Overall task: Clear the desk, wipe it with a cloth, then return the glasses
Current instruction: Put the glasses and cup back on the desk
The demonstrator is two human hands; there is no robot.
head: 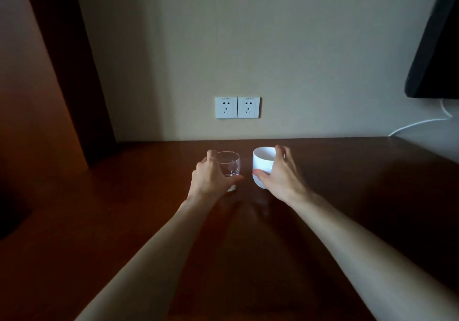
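Head view: hands apart, left hand gripping clear glass, right hand gripping white cup, near desk's back edge.

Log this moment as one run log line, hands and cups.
left hand: grips clear glass | right hand: grips white cup | both on desk near wall

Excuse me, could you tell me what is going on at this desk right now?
A person is reaching with both hands across a dark wooden desk. The left hand curls around a clear glass, and the right hand wraps a white cup. Both vessels stand upright near the wall, below two sockets. No cloth is in view.
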